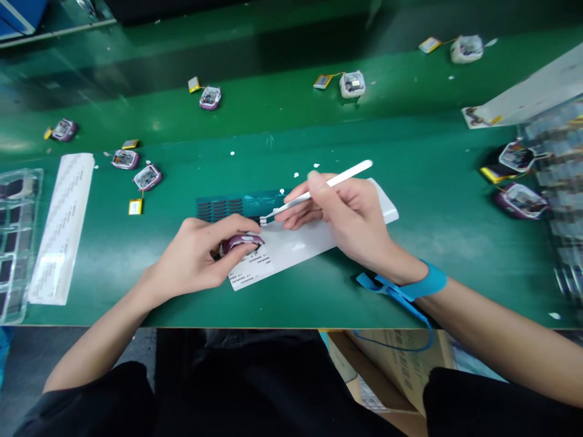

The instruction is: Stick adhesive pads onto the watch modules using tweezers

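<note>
My left hand [207, 249] is closed around a small purple device housing [241, 241], held on its side over a sheet of printed white labels [291, 246]. My right hand [348, 212] grips white tweezers [350, 173] between thumb and fingers, angled down to the left. Their tip reaches a small white-and-dark piece [263, 221] beside the left fingertips; whether it touches is unclear. Behind the left hand lies a teal sheet with rows of dark strips [221, 208]. A blue band [428, 282] circles my right wrist, with a cord hanging from it.
Several open purple housings [148, 177] with yellow battery packs [135, 207] lie at the left and back. White housings [352, 85] stand farther back; more housings [520, 200] sit at right. A second label sheet [64, 224] and a clear tray [20, 243] are at left.
</note>
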`<state>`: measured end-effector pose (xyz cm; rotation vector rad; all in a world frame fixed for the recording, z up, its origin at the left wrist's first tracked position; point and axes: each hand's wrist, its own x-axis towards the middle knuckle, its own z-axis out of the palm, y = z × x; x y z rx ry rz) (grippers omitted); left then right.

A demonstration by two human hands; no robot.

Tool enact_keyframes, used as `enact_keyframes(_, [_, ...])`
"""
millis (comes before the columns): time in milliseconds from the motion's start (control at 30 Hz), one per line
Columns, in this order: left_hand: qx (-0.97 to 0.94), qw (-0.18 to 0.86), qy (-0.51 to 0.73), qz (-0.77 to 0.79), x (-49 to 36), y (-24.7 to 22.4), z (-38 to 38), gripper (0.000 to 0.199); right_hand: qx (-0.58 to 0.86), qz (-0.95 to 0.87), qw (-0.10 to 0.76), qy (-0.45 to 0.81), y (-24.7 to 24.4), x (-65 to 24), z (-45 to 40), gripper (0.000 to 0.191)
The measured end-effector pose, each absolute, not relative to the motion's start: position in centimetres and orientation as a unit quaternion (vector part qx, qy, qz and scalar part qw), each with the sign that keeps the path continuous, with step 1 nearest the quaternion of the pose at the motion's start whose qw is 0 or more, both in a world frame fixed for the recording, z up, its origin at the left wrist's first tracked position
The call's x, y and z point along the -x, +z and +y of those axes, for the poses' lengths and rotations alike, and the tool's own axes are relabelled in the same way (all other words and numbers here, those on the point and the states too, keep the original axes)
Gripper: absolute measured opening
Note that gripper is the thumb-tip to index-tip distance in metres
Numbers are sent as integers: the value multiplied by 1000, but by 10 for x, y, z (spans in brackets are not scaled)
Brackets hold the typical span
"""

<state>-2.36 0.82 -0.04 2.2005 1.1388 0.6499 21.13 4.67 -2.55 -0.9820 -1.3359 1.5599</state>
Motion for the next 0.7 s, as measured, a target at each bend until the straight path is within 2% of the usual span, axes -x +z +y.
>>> enact_keyframes(100, [-716,418,311,465,18,0,4,17,389,-516,470,602,-17,-211,40,45])
enact_keyframes(233, [-628,563,330,423,11,-3,-3,41,339,-534,465,619,-11,-208,30,40])
enact_keyframes(367, [-599,594,353,404,7,-7,-8,45,353,-557,437,612,-11,-204,25,46])
enact_keyframes(700, [-579,601,359,417,5,-8,-9,48,338,-565,451,603,-13,-203,26,43])
